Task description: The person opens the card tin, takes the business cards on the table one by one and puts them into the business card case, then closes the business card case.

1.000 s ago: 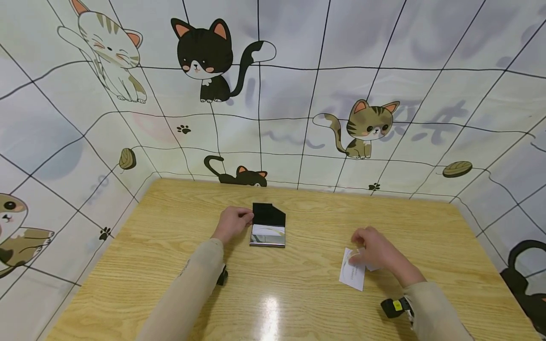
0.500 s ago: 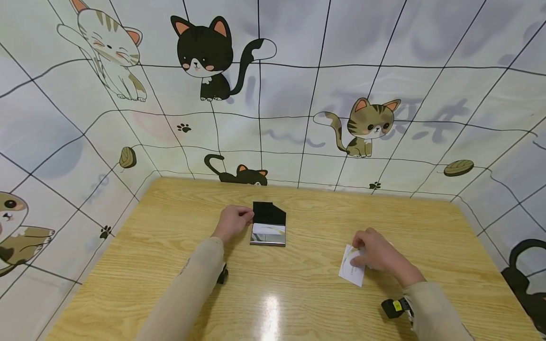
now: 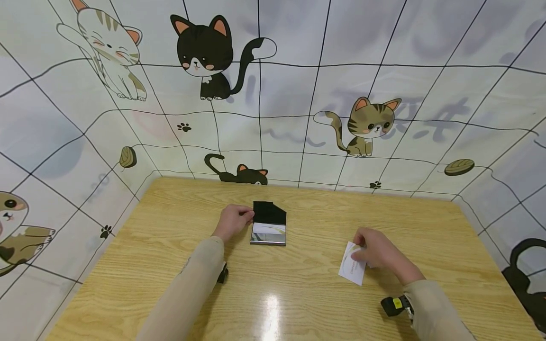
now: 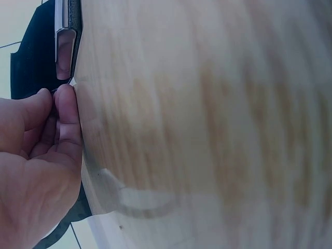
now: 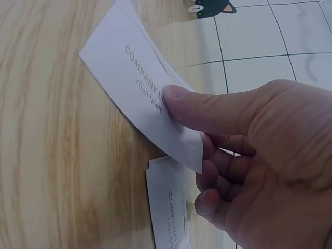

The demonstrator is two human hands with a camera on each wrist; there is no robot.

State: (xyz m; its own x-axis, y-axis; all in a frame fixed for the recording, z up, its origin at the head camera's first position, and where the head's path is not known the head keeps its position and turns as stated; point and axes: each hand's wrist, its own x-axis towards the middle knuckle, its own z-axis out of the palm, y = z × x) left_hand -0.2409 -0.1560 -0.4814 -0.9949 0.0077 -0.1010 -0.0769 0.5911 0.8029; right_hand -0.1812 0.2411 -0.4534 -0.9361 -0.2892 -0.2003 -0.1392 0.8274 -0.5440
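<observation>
A metal business card case [image 3: 268,239] lies opened on the table, its black lid [image 3: 268,213] folded back and a white card showing inside. My left hand [image 3: 232,221] is at the case's left side; in the left wrist view, its thumb and fingertip pinch the edge by the black lid [image 4: 33,62]. Farther right, my right hand [image 3: 375,250] pinches a white business card [image 5: 119,67], thumb on its printed face. The card bends and slants over the table, with a second edge along its far side. Beneath it lies a stack of similar cards [image 5: 166,205], mostly hidden in the head view.
The wood-grain table [image 3: 298,293] reaches back to a white wall covering [image 3: 290,94] printed with cats and grid lines. Similar covering rises on the left and right. Small black cameras are strapped to both wrists, the right one [image 3: 392,307] with a yellow label.
The card in my right hand has shifted slightly up in the view and tilted, and its print shows more plainly. My left hand and the case have stayed put.
</observation>
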